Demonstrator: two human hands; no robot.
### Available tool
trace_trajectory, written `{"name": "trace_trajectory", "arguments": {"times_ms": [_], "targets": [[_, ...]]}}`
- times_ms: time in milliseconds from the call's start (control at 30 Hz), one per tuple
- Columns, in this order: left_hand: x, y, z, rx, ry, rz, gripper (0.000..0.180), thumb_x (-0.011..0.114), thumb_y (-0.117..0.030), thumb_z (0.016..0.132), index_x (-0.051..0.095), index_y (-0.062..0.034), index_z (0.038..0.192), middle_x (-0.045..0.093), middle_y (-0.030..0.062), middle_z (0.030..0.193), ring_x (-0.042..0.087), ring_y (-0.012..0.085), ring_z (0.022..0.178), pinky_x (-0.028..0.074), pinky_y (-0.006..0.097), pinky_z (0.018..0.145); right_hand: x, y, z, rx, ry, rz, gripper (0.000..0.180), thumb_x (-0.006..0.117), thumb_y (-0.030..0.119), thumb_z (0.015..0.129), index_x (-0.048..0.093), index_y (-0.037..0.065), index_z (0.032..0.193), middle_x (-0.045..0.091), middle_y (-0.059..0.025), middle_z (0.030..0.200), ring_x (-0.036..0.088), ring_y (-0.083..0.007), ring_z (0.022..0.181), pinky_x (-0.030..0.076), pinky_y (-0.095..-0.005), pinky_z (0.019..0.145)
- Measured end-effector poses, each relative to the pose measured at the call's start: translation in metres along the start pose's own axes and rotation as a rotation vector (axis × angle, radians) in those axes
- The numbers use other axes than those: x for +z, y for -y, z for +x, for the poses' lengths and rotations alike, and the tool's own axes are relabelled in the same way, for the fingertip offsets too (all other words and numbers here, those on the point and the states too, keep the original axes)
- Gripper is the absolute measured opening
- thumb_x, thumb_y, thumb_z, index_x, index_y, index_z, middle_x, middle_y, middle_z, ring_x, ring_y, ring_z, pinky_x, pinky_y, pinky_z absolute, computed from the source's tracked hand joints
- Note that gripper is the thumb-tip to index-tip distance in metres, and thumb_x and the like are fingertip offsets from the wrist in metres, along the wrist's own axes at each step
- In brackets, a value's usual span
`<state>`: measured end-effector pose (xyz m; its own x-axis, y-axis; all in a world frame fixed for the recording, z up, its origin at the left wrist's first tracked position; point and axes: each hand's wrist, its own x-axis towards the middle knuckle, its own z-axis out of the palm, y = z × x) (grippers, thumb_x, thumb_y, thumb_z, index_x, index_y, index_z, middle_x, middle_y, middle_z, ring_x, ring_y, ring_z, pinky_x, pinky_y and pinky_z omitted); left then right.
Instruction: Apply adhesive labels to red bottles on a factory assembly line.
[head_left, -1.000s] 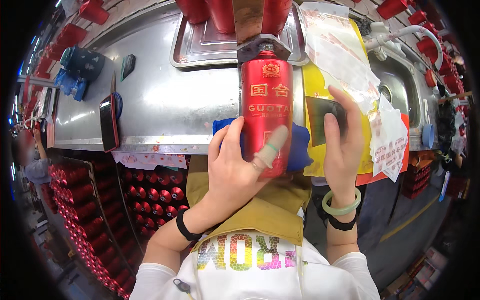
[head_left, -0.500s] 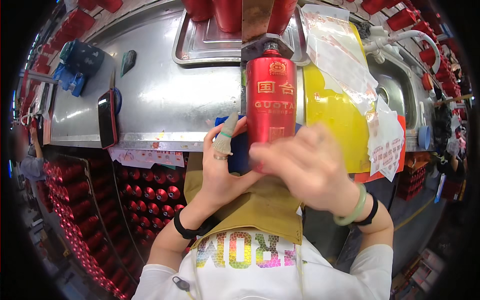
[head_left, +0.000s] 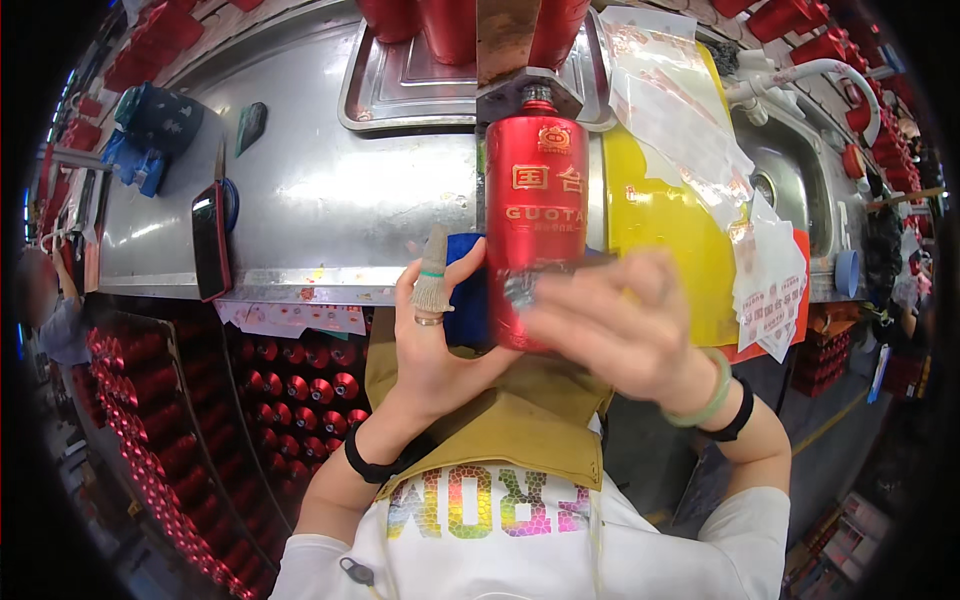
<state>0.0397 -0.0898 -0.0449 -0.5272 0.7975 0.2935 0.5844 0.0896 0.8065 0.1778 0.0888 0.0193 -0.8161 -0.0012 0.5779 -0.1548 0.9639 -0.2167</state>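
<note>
A red bottle (head_left: 537, 190) with gold markings lies with its neck pointing away from me, against a metal block (head_left: 525, 80). My left hand (head_left: 430, 345) is at the bottle's lower left, its thumb at the base and index fingertip near its side. A grey cloth finger cover (head_left: 433, 275) with a green band sits on one of its fingers. Blue cloth (head_left: 467, 310) shows between that hand and the bottle. Smeared by motion, my right hand (head_left: 625, 325) is closed over the bottle's lower front. At its fingertips is a dark, shiny piece (head_left: 522, 288) of unclear kind.
A metal tray (head_left: 405, 85) with red bottles stands beyond the bottle. Right of it are a yellow sheet (head_left: 660, 240), printed papers (head_left: 765, 290) and a sink (head_left: 785, 180). A phone (head_left: 210, 240) and dark blue container (head_left: 160, 115) are left. Racked red bottles (head_left: 300, 385) sit below the counter.
My right hand has shifted a little right, and a dark shiny piece now shows at its fingertips. The left hand's covered finger stands more upright. The bottle stays in nearly the same place.
</note>
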Motion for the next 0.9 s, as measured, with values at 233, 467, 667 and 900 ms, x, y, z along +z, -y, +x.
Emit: {"name": "trace_trajectory", "arguments": {"times_ms": [233,467,667,900], "targets": [[0.0,-0.004,-0.001,-0.005,0.009,0.041,0.082,0.094,-0.017,0.069,0.055,0.003,0.139,0.062,0.0163,0.143,0.052,0.0365,0.131,0.038,0.046,0.113,-0.005,-0.013,-0.006,0.036,-0.077,0.092,0.03,0.074,0.011,0.07,0.078,0.013,0.1,0.075,0.0005,0.103,0.064,-0.0124,0.08,0.049,-0.0289,0.069],[0.003,0.0,-0.003,-0.034,0.05,-0.018,0.089,0.092,-0.015,0.072,0.047,0.0063,0.146,0.06,0.0213,0.144,0.054,0.0351,0.132,0.038,0.046,0.114,-0.006,0.009,-0.028,0.028,-0.063,0.244,0.03,0.076,0.011,0.071,0.078,0.016,0.101,0.077,0.0001,0.105,0.068,-0.015,0.087,0.047,-0.0311,0.07],[0.007,-0.001,-0.004,-0.077,0.068,-0.086,0.095,0.089,-0.01,0.074,0.039,0.0068,0.153,0.055,0.0223,0.149,0.055,0.0358,0.133,0.037,0.046,0.116,0.003,0.025,-0.034,0.144,-0.107,0.286,0.025,0.075,0.011,0.071,0.078,0.013,0.096,0.077,0.0013,0.098,0.065,-0.0162,0.078,0.05,-0.0298,0.067],[0.017,0.004,-0.022,0.157,-0.082,0.027,0.075,0.091,-0.012,0.072,0.061,-0.0049,0.14,0.053,0.026,0.149,0.061,0.0394,0.124,0.049,0.044,0.103,-0.001,0.017,-0.057,0.827,-0.406,0.426,0.027,0.074,-0.005,0.088,0.065,-0.001,0.113,0.068,-0.0102,0.1,0.065,-0.0175,0.085,0.052,-0.0295,0.08]]}}
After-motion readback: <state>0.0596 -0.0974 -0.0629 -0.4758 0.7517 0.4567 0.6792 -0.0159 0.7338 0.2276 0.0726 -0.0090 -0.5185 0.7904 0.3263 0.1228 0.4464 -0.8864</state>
